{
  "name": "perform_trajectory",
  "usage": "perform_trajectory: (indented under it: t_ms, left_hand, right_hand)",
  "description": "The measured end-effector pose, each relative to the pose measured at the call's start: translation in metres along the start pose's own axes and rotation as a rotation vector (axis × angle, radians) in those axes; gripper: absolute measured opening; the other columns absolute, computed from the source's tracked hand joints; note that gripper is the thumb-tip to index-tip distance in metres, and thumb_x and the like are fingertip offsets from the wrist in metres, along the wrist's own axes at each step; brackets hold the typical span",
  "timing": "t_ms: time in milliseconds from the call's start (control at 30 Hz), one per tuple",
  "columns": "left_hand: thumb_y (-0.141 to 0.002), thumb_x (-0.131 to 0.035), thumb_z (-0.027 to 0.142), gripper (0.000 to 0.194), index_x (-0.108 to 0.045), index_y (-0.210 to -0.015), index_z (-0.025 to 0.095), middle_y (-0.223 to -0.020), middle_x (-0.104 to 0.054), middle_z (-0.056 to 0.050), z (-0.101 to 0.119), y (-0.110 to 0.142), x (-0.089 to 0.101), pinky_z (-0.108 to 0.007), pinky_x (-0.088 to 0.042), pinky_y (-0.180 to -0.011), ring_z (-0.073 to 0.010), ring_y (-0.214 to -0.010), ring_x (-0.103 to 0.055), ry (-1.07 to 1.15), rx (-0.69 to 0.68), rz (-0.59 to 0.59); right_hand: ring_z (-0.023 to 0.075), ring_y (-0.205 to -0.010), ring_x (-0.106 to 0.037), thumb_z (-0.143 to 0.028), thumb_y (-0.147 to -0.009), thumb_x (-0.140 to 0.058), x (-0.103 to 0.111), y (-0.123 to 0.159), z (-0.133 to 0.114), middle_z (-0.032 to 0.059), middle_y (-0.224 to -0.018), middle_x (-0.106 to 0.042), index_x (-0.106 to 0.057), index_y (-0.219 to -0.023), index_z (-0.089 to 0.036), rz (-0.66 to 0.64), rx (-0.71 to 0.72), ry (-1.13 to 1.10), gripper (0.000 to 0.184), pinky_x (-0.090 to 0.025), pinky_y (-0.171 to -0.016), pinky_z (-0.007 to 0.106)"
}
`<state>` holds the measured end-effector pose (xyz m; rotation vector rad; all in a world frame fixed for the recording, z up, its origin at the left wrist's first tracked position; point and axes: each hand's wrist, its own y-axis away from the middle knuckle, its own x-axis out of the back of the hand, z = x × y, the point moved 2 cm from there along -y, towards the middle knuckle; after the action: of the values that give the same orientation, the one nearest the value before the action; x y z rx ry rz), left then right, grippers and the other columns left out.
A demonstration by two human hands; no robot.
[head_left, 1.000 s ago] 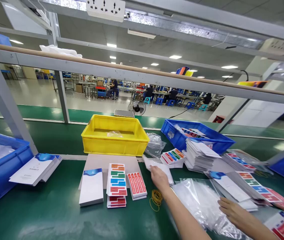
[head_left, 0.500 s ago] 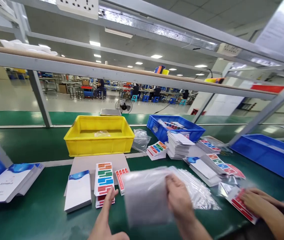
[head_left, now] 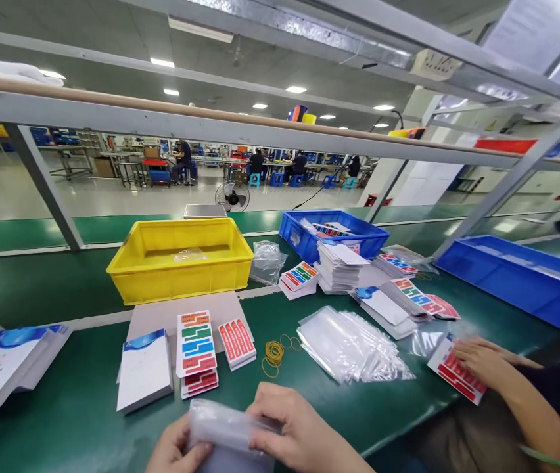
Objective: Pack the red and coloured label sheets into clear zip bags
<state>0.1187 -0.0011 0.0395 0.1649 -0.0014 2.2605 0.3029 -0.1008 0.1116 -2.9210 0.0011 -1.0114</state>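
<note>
Clear plastic bags (head_left: 225, 427), seemingly a thin stack, are held low at the front of the green table. My left hand (head_left: 176, 447) is closed on their left edge, thumb on top. Opposite it, my right hand (head_left: 294, 427) pinches the top right part with thumb and fingers. Just beyond lie a stack of white booklets (head_left: 144, 374) with a blue top, sheets of coloured labels (head_left: 196, 345) and a pile of red-and-white labels (head_left: 237, 343). Yellow rubber bands (head_left: 273, 355) rest to their right. A fanned pile of clear bags (head_left: 353, 345) lies farther right.
A yellow bin (head_left: 181, 282) stands behind the stacks, and a blue bin (head_left: 334, 236) holds printed sheets. At right, a co-worker's hands (head_left: 482, 361) hold a red-and-white sheet (head_left: 457, 374). More booklets (head_left: 8, 364) lie at left. A metal shelf rail (head_left: 211, 128) crosses above.
My right hand has brought the clear bags from the right to the front of me. My left hand, open half a second ago, has closed on them. The view has swung right.
</note>
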Motion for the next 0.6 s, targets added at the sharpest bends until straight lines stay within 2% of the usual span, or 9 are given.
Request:
perform_trajectory:
  t_ms: [133, 200, 300, 367, 400, 467, 533, 600]
  left_hand:
    - [-0.068, -0.062, 0.048, 0.041, -0.066, -0.095, 0.017, -0.091, -0.069, -0.008, -0.003, -0.003, -0.005, -0.036, -0.046, -0.079, -0.0253, -0.084, -0.059, 0.114, 0.029, -0.045]
    - [-0.068, -0.063, 0.045, 0.043, -0.061, -0.102, 0.019, -0.099, -0.067, -0.008, -0.004, -0.004, -0.003, -0.035, -0.045, -0.082, -0.0252, -0.089, -0.059, 0.131, 0.035, -0.024]
    - [-0.07, -0.062, 0.04, 0.037, -0.056, -0.103, 0.023, -0.105, -0.063, -0.006, 0.006, -0.001, 0.005, -0.033, -0.042, -0.086, -0.0234, -0.096, -0.055, -0.044, 0.003, 0.181]
    - [-0.074, -0.058, 0.042, 0.024, -0.056, -0.086, 0.022, -0.089, -0.062, -0.004, 0.019, 0.001, 0.006, -0.03, -0.044, -0.077, -0.0198, -0.083, -0.056, -0.169, -0.006, 0.271]
    - [-0.075, -0.054, 0.046, 0.026, -0.054, -0.076, 0.02, -0.076, -0.059, -0.002, 0.026, 0.002, 0.002, -0.027, -0.044, -0.067, -0.017, -0.071, -0.054, -0.165, 0.011, 0.236]
    - [-0.072, -0.051, 0.057, 0.039, -0.046, -0.064, 0.019, -0.056, -0.049, 0.003, 0.038, 0.001, -0.011, -0.023, -0.038, -0.05, -0.0113, -0.051, -0.047, -0.012, 0.074, 0.024]
    - [-0.064, -0.053, 0.067, 0.05, -0.044, -0.06, 0.019, -0.047, -0.043, 0.005, 0.047, -0.001, -0.026, -0.02, -0.032, -0.041, -0.008, -0.041, -0.041, 0.172, 0.136, -0.164]
    - [-0.059, -0.053, 0.072, 0.054, -0.043, -0.057, 0.018, -0.044, -0.044, 0.005, 0.053, -0.005, -0.036, -0.018, -0.029, -0.037, -0.0068, -0.038, -0.04, 0.264, 0.187, -0.21]
  right_hand:
    - [0.0101, -0.06, -0.045, -0.019, -0.076, -0.054, 0.005, -0.001, -0.014, -0.0023, -0.066, -0.053, -0.056, -0.069, -0.017, -0.007, -0.006, 0.161, 0.008, -0.031, -0.056, 0.021]
    - [0.009, -0.057, -0.042, -0.018, -0.076, -0.051, 0.007, -0.002, -0.016, -0.0043, -0.062, -0.049, -0.049, -0.067, -0.018, -0.039, -0.036, 0.173, 0.01, -0.028, -0.054, 0.021]
    - [0.0072, -0.053, -0.036, -0.015, -0.074, -0.048, 0.007, -0.004, -0.011, -0.0068, -0.055, -0.04, -0.037, -0.059, -0.018, -0.102, -0.099, 0.111, 0.019, -0.024, -0.049, 0.019]
    - [0.0065, -0.05, -0.031, -0.014, -0.072, -0.047, 0.004, -0.007, -0.005, -0.0073, -0.051, -0.031, -0.029, -0.053, -0.018, -0.14, -0.133, 0.039, 0.026, -0.021, -0.046, 0.019]
    - [0.0063, -0.05, -0.028, -0.015, -0.072, -0.047, 0.001, -0.008, -0.003, -0.0074, -0.05, -0.028, -0.027, -0.051, -0.018, -0.156, -0.146, -0.004, 0.029, -0.02, -0.045, 0.019]
    - [0.0061, -0.048, -0.025, -0.019, -0.075, -0.047, -0.003, -0.009, -0.001, -0.0071, -0.05, -0.024, -0.027, -0.049, -0.018, -0.191, -0.152, -0.102, 0.032, -0.018, -0.043, 0.02]
    - [0.0062, -0.049, -0.026, -0.025, -0.079, -0.046, -0.007, -0.01, -0.005, -0.0065, -0.051, -0.024, -0.027, -0.048, -0.018, -0.197, -0.138, -0.182, 0.037, -0.02, -0.044, 0.02]
    - [0.0065, -0.05, -0.029, -0.03, -0.083, -0.044, -0.009, -0.011, -0.012, -0.0058, -0.051, -0.027, -0.029, -0.048, -0.018, -0.213, -0.115, -0.246, 0.04, -0.022, -0.046, 0.02]
